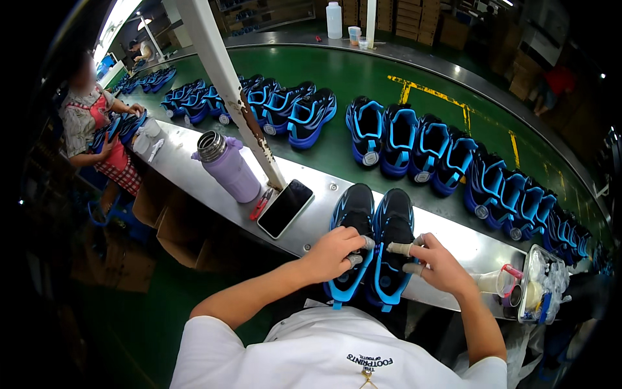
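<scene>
Two black knit-look sneakers with glossy blue trim stand side by side, toes pointing away, on a smooth metal ledge (476,235) right in front of the person. The left hand (340,254) bends over the left sneaker (354,206), thumb and forefinger narrowly apart beside its lacing; whether they pinch a lace I cannot tell. The right hand (442,262) is loosely spread at the right sneaker (394,214), a gap between thumb and forefinger, the forefinger straight over the tongue. Pale, wrinkled coverings sheathe several fingertips.

Left of the pair lie a flat, dark-screened smartphone (286,209) and a red-handled hand tool (261,203), its working end hard to make out. A matte lilac flask (234,174) stands uncapped near a white post (236,104) with flaking, rusty paint. Beyond, more such sneakers (313,118) line a smooth green belt (350,71); the post hides part of the row. At right, crumpled clear plastic obscures much of a tray (523,305). The fingers cover both lacings, and dark vignetting swallows the far edges.
</scene>
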`<act>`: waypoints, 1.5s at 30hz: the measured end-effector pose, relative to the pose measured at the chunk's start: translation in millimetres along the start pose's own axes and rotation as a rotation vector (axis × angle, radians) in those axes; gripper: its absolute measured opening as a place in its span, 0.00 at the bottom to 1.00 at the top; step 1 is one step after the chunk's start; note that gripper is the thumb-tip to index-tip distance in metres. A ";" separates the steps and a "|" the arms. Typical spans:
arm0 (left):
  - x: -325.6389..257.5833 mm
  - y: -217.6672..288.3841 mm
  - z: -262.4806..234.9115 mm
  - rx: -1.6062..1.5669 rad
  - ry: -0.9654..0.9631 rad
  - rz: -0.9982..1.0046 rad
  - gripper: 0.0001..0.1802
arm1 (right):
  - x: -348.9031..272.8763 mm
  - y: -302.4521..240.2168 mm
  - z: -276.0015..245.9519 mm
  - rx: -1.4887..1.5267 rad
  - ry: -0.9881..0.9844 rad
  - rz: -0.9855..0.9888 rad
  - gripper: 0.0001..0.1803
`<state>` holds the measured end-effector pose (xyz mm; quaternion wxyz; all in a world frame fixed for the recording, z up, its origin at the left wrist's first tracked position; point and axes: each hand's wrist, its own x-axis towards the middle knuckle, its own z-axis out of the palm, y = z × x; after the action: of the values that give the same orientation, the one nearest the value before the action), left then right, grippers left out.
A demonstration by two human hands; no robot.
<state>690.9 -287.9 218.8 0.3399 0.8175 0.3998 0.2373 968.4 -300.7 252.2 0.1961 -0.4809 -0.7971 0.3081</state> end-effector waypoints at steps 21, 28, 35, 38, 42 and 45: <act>58.2 -42.0 31.5 -0.058 -0.011 -0.063 0.16 | 38.5 86.1 17.1 -0.059 0.058 -0.114 0.20; 56.9 -33.6 35.8 0.172 0.238 0.075 0.22 | 39.7 93.7 12.7 -0.016 0.091 -0.163 0.16; 43.8 2.0 45.3 -0.140 0.182 -0.019 0.12 | 36.9 99.6 21.1 -0.029 0.061 -0.060 0.20; 31.1 18.9 78.2 -0.865 -0.157 -0.493 0.17 | 42.1 98.4 18.7 0.059 -0.018 -0.146 0.19; 43.3 12.7 102.2 -1.184 -0.230 -0.797 0.20 | 41.2 93.1 29.3 -0.110 -0.001 0.063 0.23; 47.7 12.8 108.1 -1.404 -0.126 -0.781 0.18 | 38.2 98.0 14.5 0.116 -0.021 -0.121 0.20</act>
<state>795.7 -294.4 163.0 0.8546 0.2263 0.3945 0.2508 1005.3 -237.1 175.5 0.2334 -0.4164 -0.8076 0.3464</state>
